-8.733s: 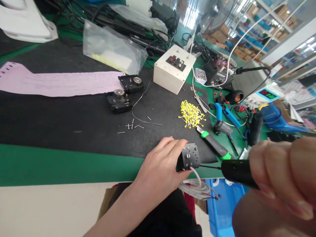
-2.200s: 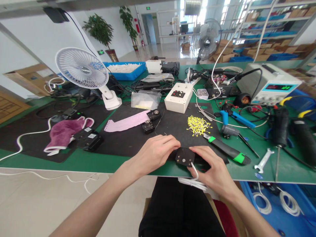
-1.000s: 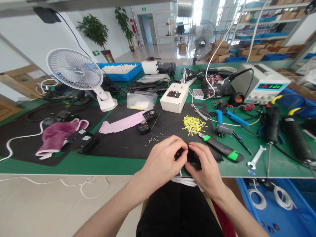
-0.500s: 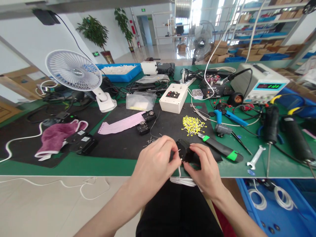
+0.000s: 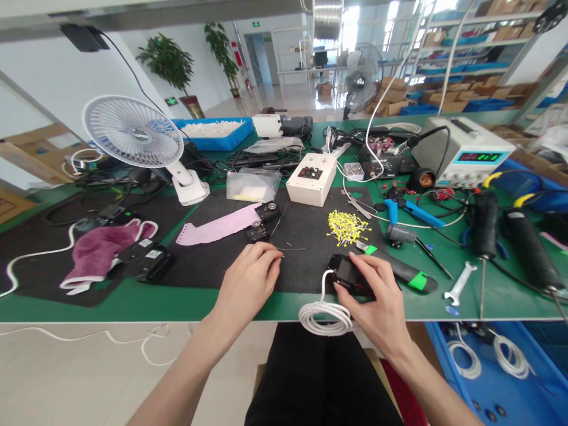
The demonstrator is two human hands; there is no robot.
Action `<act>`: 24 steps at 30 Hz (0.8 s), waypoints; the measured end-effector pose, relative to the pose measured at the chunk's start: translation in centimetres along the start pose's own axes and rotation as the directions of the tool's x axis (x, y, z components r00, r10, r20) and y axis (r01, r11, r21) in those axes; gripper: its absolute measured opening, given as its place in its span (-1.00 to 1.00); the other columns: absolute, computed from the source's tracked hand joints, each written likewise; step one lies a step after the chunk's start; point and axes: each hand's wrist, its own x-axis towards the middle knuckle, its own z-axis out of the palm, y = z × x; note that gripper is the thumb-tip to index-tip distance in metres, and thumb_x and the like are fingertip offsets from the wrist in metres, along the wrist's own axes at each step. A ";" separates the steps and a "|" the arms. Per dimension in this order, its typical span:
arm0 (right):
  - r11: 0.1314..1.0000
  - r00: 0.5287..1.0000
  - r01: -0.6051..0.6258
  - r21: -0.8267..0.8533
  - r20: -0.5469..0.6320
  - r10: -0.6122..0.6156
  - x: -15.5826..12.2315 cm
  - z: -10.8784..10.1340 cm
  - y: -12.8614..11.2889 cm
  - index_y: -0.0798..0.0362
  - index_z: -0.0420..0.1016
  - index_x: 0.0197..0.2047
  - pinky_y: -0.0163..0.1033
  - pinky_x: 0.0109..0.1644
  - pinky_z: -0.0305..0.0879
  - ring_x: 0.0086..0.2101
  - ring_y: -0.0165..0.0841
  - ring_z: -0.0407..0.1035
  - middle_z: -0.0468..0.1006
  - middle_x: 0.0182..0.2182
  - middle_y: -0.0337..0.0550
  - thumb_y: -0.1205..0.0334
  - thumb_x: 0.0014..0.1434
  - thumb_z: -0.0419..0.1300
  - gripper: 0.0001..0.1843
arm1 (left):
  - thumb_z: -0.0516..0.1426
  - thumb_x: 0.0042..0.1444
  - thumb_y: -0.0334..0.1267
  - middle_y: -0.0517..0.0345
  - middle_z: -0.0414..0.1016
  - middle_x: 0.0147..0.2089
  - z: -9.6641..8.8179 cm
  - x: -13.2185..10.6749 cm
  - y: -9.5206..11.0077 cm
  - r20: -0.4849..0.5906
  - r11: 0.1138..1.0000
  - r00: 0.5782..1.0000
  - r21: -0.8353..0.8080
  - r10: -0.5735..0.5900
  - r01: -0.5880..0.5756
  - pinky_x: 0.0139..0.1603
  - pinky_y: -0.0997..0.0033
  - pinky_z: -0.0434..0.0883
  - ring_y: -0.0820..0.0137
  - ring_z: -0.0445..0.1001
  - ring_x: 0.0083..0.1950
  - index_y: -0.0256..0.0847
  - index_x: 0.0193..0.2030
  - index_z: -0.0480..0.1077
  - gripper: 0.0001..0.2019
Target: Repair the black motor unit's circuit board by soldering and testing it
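1. Fingers (image 5: pixel 368 267) of the right hand (image 5: pixel 377 299) curl over a black module (image 5: pixel 345 273), with the thumb pressed to its near side, so the hand clasps it.
2. The black module rests at the near edge of the black mat (image 5: pixel 306 234), just beside a green-handled tool (image 5: pixel 397 271).
3. A white cable (image 5: pixel 326 316) runs from the module's left side and coils at the edge of the green table (image 5: pixel 177 302).
4. The left hand (image 5: pixel 246 284) lies palm down on the mat, well apart from the module. Its fingertips are bent together near some small metal pins (image 5: pixel 288 245); I cannot tell whether they pinch one.
5. A yellow component pile (image 5: pixel 346 226) lies behind the module, and a pink paper strip (image 5: pixel 217 228) lies to the left.
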 end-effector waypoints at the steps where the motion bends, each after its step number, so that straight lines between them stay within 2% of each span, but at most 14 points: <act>1: 1.000 1.000 -0.004 0.004 0.009 0.004 0.1 0.1 0.0 -0.04 0.43 0.36 -0.05 0.23 0.36 0.10 -0.20 0.38 0.44 0.11 -0.05 0.29 0.27 0.36 -0.40 | 0.11 0.40 -0.28 0.05 0.56 0.02 -0.6 0.0 1.2 -0.003 0.999 1.000 -0.033 0.016 -0.016 0.12 0.20 0.47 0.23 0.53 0.05 -0.11 -0.03 0.53 -0.85; 3: 1.000 0.999 -0.010 0.018 0.037 0.009 0.2 0.2 0.1 -0.04 0.40 0.38 -0.08 0.25 0.36 0.11 -0.22 0.38 0.42 0.13 -0.05 0.29 0.29 0.35 -0.39 | 0.14 0.40 -0.27 0.07 0.54 0.04 -1.8 0.3 3.7 0.012 0.981 0.997 -0.180 0.079 -0.075 0.14 0.27 0.46 0.29 0.53 0.07 -0.10 0.01 0.51 -0.86; 5: 0.999 0.997 -0.015 0.033 0.070 0.012 0.3 0.2 0.2 -0.05 0.39 0.39 -0.12 0.27 0.37 0.13 -0.23 0.38 0.41 0.14 -0.06 0.29 0.30 0.34 -0.39 | 0.14 0.40 -0.28 0.08 0.53 0.03 -2.4 0.7 5.9 0.052 0.947 0.980 -0.271 0.193 -0.172 0.11 0.27 0.46 0.30 0.51 0.03 -0.10 0.00 0.51 -0.87; 8: 0.999 0.995 -0.023 0.043 0.102 0.018 0.3 0.1 0.3 -0.07 0.38 0.39 -0.14 0.29 0.36 0.15 -0.24 0.37 0.40 0.15 -0.06 0.30 0.31 0.33 -0.39 | 0.12 0.41 -0.30 0.06 0.51 0.03 -2.1 1.5 7.9 0.151 0.943 0.940 -0.184 0.305 -0.277 0.07 0.20 0.43 0.25 0.48 0.03 -0.15 -0.06 0.50 -0.88; 11: 0.998 0.993 -0.031 0.047 0.117 0.025 0.3 0.0 0.3 -0.07 0.36 0.40 -0.13 0.31 0.34 0.16 -0.24 0.36 0.38 0.16 -0.06 0.32 0.32 0.31 -0.38 | 0.12 0.40 -0.30 0.08 0.51 0.03 -1.5 2.2 8.4 0.225 0.940 0.914 -0.046 0.339 -0.338 0.00 0.16 0.42 0.24 0.47 -0.02 -0.17 -0.12 0.49 -0.89; 15: 0.998 0.990 -0.038 0.059 0.136 0.029 0.4 -0.1 0.3 -0.07 0.37 0.39 -0.12 0.33 0.32 0.17 -0.23 0.35 0.38 0.17 -0.06 0.34 0.30 0.31 -0.38 | 0.11 0.41 -0.31 0.12 0.51 0.00 -1.6 2.6 8.5 0.259 0.919 0.895 0.055 0.364 -0.390 -0.08 0.14 0.39 0.25 0.44 -0.09 -0.16 -0.13 0.49 -0.88; 19: 0.997 0.989 -0.045 0.070 0.141 0.035 0.4 -0.1 0.4 -0.07 0.37 0.38 -0.13 0.34 0.32 0.17 -0.24 0.34 0.38 0.17 -0.07 0.38 0.28 0.31 -0.38 | 0.12 0.40 -0.31 0.14 0.51 -0.08 -2.0 3.0 8.4 0.276 0.906 0.878 0.055 0.391 -0.420 -0.15 0.17 0.36 0.28 0.43 -0.13 -0.16 -0.21 0.47 -0.86; 24: 0.994 0.987 -0.066 0.092 0.155 0.051 0.5 -0.1 0.3 -0.09 0.37 0.38 -0.11 0.34 0.33 0.16 -0.24 0.35 0.38 0.16 -0.07 0.37 0.29 0.31 -0.38 | 0.16 0.35 -0.33 0.15 0.51 -0.08 -1.9 3.6 8.3 0.287 0.915 0.878 0.020 0.382 -0.404 -0.13 0.22 0.36 0.30 0.44 -0.13 -0.16 -0.23 0.47 -0.89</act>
